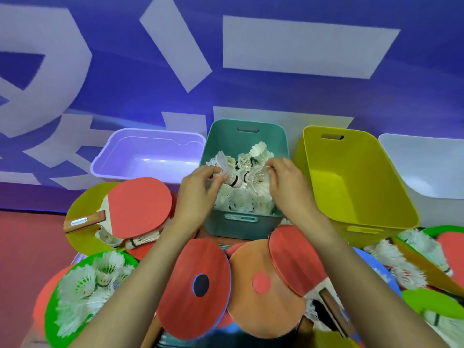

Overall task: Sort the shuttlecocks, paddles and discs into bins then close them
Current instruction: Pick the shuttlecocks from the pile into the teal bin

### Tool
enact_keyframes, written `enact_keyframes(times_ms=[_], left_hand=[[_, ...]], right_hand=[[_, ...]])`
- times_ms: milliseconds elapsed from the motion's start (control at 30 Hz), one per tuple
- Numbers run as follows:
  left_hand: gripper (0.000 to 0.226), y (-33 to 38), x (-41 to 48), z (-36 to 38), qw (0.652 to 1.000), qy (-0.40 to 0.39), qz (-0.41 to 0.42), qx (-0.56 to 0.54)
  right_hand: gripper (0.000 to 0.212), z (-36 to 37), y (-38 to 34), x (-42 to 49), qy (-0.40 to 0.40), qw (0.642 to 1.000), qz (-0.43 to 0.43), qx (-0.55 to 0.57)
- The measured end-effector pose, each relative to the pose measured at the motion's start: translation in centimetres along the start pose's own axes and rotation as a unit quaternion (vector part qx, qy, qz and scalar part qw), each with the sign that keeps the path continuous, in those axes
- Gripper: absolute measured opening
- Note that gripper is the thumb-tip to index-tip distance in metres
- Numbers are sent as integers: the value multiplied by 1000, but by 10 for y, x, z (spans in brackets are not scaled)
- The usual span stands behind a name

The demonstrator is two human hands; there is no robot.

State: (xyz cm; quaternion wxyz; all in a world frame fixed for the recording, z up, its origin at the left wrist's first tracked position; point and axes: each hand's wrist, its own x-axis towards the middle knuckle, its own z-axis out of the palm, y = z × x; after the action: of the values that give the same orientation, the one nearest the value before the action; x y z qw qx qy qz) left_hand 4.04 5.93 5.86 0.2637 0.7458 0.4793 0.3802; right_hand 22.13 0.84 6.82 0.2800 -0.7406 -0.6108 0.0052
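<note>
Your left hand is pinched shut on a shuttlecock, fingertips on its feather skirt, with the cork end pointing right toward your other hand. Your right hand is closed the same way on a second shuttlecock, whose cork points left, so the two corks nearly meet between your fingers and each long axis lies roughly level, side to side. Both hands hang over the teal bin, and the heap of shuttlecocks already in it sits directly beneath your fingertips; the drop looks like a plain release straight down, with neither hand nearer than the other. Left of your left fingers stands the empty lilac bin; right of your right fingers stands the empty yellow bin. Behind your wrists, toward you, lie red paddles and coloured discs, still unsorted, and more loose shuttlecocks rest on a green disc under your left forearm. Your left hand looks best placed for that cluster, since it lies on its side. No lids are visible, so closing appears a long way off.
</note>
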Motion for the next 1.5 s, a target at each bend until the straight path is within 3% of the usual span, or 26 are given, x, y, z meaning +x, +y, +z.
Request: enact_keyframes(times_ms=[200, 400, 567, 733, 967, 1167, 1233, 1500], left_hand=[[22, -15, 39, 33, 984, -104, -22, 141], [18, -29, 77, 59, 948, -125, -10, 292], [23, -36, 105, 82, 900, -215, -25, 379], [30, -48, 121, 102, 880, -278, -57, 382], [25, -60, 123, 113, 874, -346, -97, 328], [19, -49, 116, 97, 900, -305, -69, 302], [30, -42, 104, 85, 920, -279, -48, 272], [24, -20, 19, 20, 988, -85, 24, 130]], right_hand=[[26, 13, 31, 31, -103, 990, 38, -91], [32, 35, 42, 71, -184, 970, 61, -148], [40, 56, 50, 101, -218, 954, 75, -193], [48, 78, 58, 112, -257, 941, 59, -214], [40, 83, 57, 113, -276, 933, 27, -229], [41, 62, 58, 100, -262, 944, 43, -194], [40, 54, 55, 91, -248, 952, 39, -175], [42, 14, 15, 28, -150, 988, -34, -28]])
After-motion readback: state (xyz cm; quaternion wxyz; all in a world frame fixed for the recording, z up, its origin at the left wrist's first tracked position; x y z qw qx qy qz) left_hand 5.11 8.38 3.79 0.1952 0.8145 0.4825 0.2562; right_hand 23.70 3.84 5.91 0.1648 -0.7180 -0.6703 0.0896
